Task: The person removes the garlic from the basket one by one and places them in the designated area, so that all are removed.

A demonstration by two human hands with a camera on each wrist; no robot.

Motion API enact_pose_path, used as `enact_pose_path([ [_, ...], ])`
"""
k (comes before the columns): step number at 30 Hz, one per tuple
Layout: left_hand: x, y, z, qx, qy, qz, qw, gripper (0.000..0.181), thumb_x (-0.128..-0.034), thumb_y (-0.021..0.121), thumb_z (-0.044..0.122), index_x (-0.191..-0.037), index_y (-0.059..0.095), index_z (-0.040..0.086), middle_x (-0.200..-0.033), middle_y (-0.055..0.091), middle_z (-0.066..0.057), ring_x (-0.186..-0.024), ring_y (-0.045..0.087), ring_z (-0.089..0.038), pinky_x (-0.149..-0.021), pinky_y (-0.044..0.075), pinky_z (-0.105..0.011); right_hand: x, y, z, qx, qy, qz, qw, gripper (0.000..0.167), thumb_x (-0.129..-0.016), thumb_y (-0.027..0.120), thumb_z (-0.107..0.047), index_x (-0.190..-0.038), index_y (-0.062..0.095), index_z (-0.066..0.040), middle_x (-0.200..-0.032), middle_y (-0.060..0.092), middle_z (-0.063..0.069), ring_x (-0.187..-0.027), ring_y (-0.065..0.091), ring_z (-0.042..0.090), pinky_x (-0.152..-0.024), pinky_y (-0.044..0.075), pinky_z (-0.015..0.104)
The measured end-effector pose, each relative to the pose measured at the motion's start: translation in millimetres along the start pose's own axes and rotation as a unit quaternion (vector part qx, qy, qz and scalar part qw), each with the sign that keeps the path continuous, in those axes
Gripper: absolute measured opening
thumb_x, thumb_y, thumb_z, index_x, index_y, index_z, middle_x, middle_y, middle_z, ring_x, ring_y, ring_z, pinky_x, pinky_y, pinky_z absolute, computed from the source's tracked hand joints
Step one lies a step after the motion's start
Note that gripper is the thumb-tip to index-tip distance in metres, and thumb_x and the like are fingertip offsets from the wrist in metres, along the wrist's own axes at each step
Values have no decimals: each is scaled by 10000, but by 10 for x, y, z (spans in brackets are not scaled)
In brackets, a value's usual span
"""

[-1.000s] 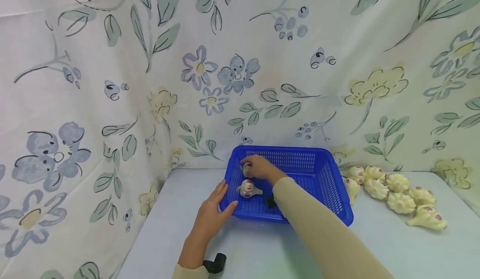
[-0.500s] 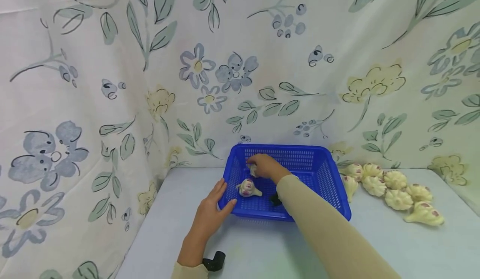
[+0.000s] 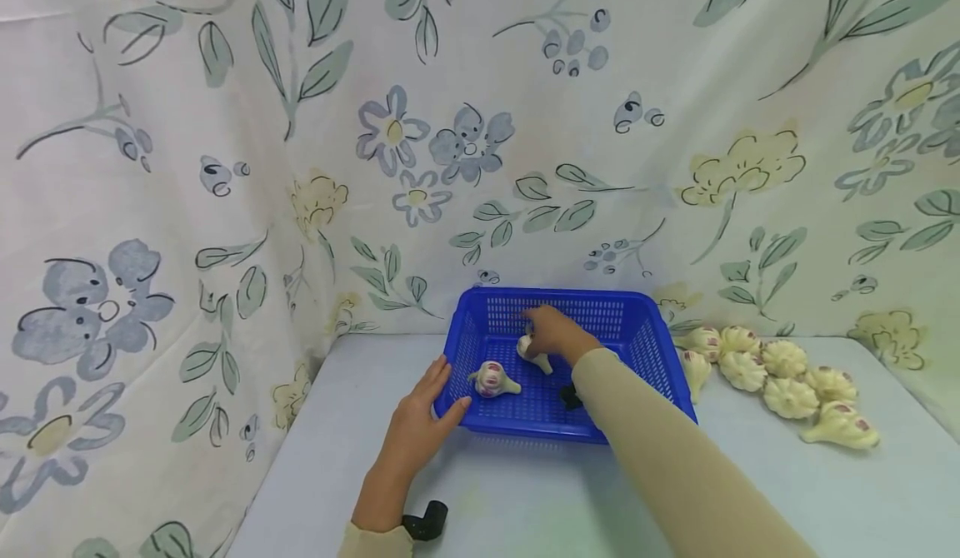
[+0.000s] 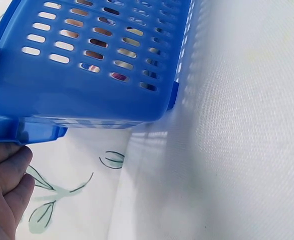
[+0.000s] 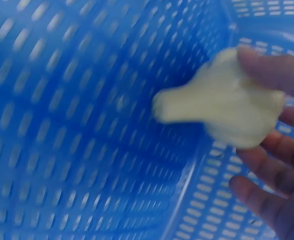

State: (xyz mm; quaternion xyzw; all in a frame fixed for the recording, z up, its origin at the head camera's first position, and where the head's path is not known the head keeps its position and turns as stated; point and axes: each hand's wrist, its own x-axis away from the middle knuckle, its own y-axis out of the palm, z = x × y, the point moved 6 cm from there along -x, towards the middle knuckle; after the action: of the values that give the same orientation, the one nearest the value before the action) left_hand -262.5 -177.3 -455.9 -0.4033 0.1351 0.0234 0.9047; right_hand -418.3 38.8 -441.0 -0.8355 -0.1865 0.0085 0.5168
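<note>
A blue plastic basket (image 3: 543, 435) with slotted walls stands on the white table. My right hand (image 3: 558, 335) is inside it, gripping a garlic bulb (image 3: 528, 356). In the right wrist view the bulb (image 5: 227, 102) is pale and blurred, its stem directed away from the fingers. A second garlic bulb (image 3: 491, 380), streaked with purple, lies on the basket floor toward the left. My left hand (image 3: 420, 425) touches the basket's front-left corner, thumb and fingers spread. In the left wrist view its fingers (image 4: 16, 172) lie straight against the underside of the rim.
Several garlic bulbs (image 3: 783, 359) lie clustered on the table to the right of the basket. A floral cloth (image 3: 465, 233) hangs behind and to the left. Black wrist cameras (image 3: 426, 521) are worn on both arms.
My right hand has carried the garlic bulb rightward from the basket's left side, and more of the bulb shows. My left hand stays at the corner.
</note>
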Motion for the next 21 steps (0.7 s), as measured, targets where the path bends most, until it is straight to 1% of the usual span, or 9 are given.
enact_pose_path([
  [5, 2, 4, -7, 24, 7, 22, 10000, 734, -916, 587, 590, -1492, 439, 160, -1592, 296, 118, -1469, 313, -178, -1141, 334, -457, 16, -3, 68, -134, 73, -16, 9999, 831, -779, 828, -283, -1458, 442, 3, -1448, 505, 204, -1333, 484, 378, -1124, 381, 513],
  [8, 2, 15, -7, 51, 30, 7, 10000, 749, -914, 573, 610, -1494, 436, 156, -1596, 310, 87, -1468, 318, -192, -1134, 338, -464, 30, -3, 82, -210, 59, -39, 9998, 825, -797, 809, -331, -1441, 447, 36, -1412, 535, 222, -1305, 511, 388, -1106, 399, 522],
  [12, 4, 24, -13, 62, 42, -7, 10000, 773, -907, 551, 643, -1496, 432, 156, -1598, 315, 74, -1467, 322, -201, -1132, 341, -465, 27, 13, 117, -500, 108, -52, 9987, 778, -805, 807, -319, -1398, 484, 67, -1317, 602, 226, -1219, 578, 376, -1062, 446, 516],
  [16, 3, 14, -12, 61, 38, 20, 10000, 766, -909, 555, 637, -1495, 434, 159, -1593, 295, 115, -1467, 324, -204, -1135, 340, -461, 14, 35, 174, -805, 197, -59, 9965, 766, -790, 821, -312, -1367, 509, 85, -1289, 614, 230, -1176, 600, 371, -1034, 472, 510],
  [21, 1, 4, -4, 54, 26, 16, 10000, 740, -918, 581, 594, -1496, 432, 158, -1597, 299, 97, -1469, 321, -209, -1138, 337, -461, 45, 41, 244, -807, 373, -119, 9960, 747, -774, 819, -385, -1286, 573, 101, -1246, 632, 242, -1135, 614, 368, -1010, 488, 509],
])
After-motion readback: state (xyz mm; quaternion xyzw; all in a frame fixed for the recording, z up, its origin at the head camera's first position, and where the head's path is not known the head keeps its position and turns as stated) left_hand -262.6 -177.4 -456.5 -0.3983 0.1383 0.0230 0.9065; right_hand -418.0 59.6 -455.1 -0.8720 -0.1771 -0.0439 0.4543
